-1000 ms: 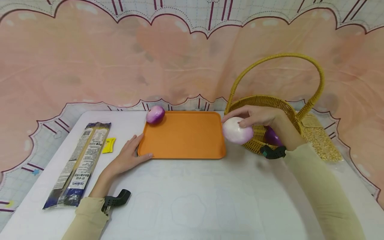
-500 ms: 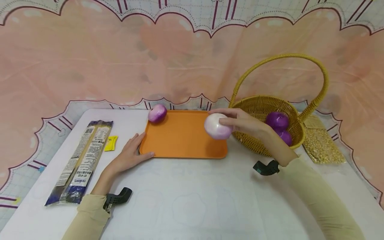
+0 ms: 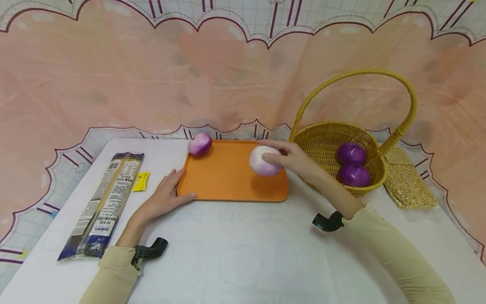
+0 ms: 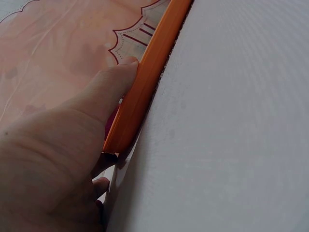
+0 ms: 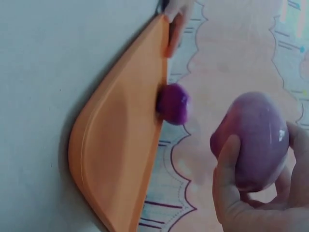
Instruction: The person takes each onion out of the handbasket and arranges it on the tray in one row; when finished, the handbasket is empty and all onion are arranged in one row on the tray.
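My right hand (image 3: 294,158) grips a pale purple-and-white onion (image 3: 262,162) over the right part of an orange tray (image 3: 224,185). In the right wrist view, thumb and fingers curve round this onion (image 5: 256,140), which is held in the air. A second purple onion (image 3: 200,144) lies at the tray's far left corner. My left hand (image 3: 163,194) rests at the near left corner, its fingers extended along the left side. In the left wrist view, the thumb (image 4: 118,79) lies over the rim of the tray (image 4: 149,72).
A yellow wicker basket (image 3: 315,143) with a tall handle stands right of the tray and contains two purple onions (image 3: 353,164). Behind it lies a bag of yellow kernels (image 3: 410,179). At left are long noodle packets (image 3: 102,202) and a small yellow packet (image 3: 141,181).
My right hand has carried the onion leftward from the basket's edge to above the tray, bringing the basket's two onions into full view. My left hand has stayed at the tray's corner.
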The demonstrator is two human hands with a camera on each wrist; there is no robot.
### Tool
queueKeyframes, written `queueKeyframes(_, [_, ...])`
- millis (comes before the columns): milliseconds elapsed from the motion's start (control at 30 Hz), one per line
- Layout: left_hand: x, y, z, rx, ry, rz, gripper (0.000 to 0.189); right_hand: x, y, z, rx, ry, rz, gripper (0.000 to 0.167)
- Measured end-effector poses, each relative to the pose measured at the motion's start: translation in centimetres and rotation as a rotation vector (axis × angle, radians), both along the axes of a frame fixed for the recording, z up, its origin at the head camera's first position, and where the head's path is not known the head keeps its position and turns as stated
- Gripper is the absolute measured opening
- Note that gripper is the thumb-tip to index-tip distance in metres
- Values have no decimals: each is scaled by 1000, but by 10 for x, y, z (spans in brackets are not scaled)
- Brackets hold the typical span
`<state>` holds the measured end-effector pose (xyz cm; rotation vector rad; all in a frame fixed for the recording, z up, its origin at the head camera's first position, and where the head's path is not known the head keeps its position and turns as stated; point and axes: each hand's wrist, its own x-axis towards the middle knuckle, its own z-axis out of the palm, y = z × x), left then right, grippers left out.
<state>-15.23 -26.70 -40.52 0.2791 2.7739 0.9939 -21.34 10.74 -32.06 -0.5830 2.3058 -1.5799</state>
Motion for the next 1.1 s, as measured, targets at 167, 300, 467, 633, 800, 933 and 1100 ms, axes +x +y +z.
queueKeyframes(167, [0,0,-1,-2,-7,5,97,-1,-11,0,-5,24,-42,44])
queueKeyframes(300, [-1,-1,-2,-9,-11,8,97,-5,-20,-2,1,46,-66,42])
queueKeyframes(467, [-1,-1,-2,-6,-14,7,97,-10,-30,-7,-13,66,-107,41])
queueKeyframes(633, [-1,-1,-2,-8,-15,8,98,-19,-39,-14,-30,50,-157,43])
queueKeyframes(800, [-1,0,-4,-10,-15,7,98,-29,-48,-22,-36,18,-209,48])
queueKeyframes(933, [-1,1,-3,-11,-13,2,98,-38,-60,-26,13,-2,-222,56])
queueKeyframes(1100, [0,0,-1,-11,-13,10,98,-54,-77,-29,144,54,-198,64])
